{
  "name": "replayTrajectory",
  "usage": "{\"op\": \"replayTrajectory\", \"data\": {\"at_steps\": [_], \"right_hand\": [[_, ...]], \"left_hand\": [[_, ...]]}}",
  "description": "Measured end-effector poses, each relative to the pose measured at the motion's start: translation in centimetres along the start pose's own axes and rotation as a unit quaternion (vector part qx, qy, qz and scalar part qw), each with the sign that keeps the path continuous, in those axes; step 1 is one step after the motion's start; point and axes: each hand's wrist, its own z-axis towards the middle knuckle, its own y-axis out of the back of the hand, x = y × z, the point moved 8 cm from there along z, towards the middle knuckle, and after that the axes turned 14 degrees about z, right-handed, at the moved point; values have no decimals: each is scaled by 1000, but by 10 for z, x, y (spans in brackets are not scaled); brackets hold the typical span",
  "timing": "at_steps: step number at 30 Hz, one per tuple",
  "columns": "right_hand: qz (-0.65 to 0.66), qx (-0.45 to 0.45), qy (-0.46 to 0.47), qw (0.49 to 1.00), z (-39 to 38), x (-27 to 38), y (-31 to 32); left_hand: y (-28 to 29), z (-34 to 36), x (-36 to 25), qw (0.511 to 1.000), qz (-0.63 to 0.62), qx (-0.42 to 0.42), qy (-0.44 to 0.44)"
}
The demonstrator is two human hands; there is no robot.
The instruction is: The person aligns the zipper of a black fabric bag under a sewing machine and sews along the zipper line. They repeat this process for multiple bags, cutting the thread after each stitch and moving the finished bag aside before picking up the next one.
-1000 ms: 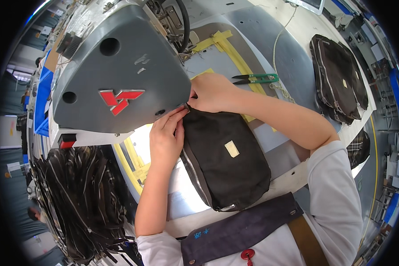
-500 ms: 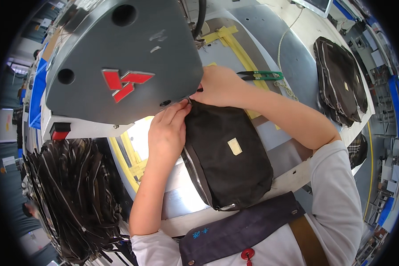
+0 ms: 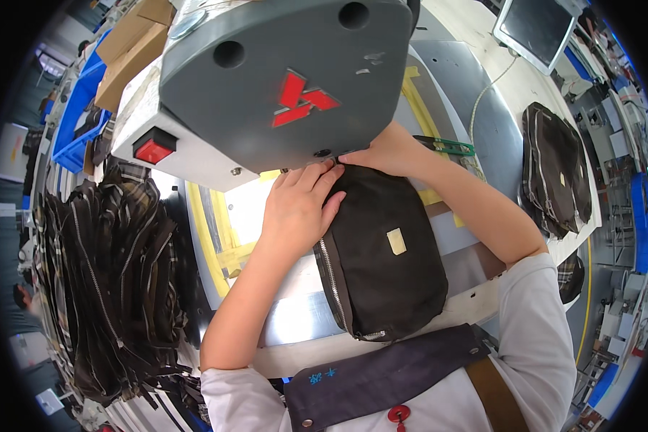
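A black fabric bag (image 3: 371, 266) with a silver zipper down its left side and a small cream patch lies in front of me, narrow end away from me. My left hand (image 3: 299, 205) holds the far left corner, fingers bent at the edge and thumb on the cloth. My right hand (image 3: 389, 155) grips the far end from the right; its thumb shows at the edge, while the other fingers are mostly hidden. Just above both hands hangs the grey head of a sewing machine (image 3: 288, 50), which hides its needle area.
Green-handled thread snips (image 3: 453, 147) lie beyond my right wrist. A thick pile of black zippered bags (image 3: 101, 281) hangs at the left. More black bags (image 3: 554, 173) lie at the right, below a tablet screen (image 3: 536, 29). Blue bins (image 3: 79, 137) stand far left.
The view has shifted, so the machine head sits further right in the picture. My left thumb has spread away from the fingers onto the bag. Both hands stay at the bag's far end.
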Motion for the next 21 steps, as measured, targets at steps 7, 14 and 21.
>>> {"op": "replayTrajectory", "data": {"at_steps": [7,14,21], "right_hand": [[-27,7,89,996,-6,24,1],[-241,9,268,933,-29,55,-11],[-340,58,320,882,-38,57,-31]], "left_hand": [[0,-1,2,1000,-8,-3,8],[1,-2,3,1000,4,0,11],[-2,-1,0,999,35,9,-6]]}}
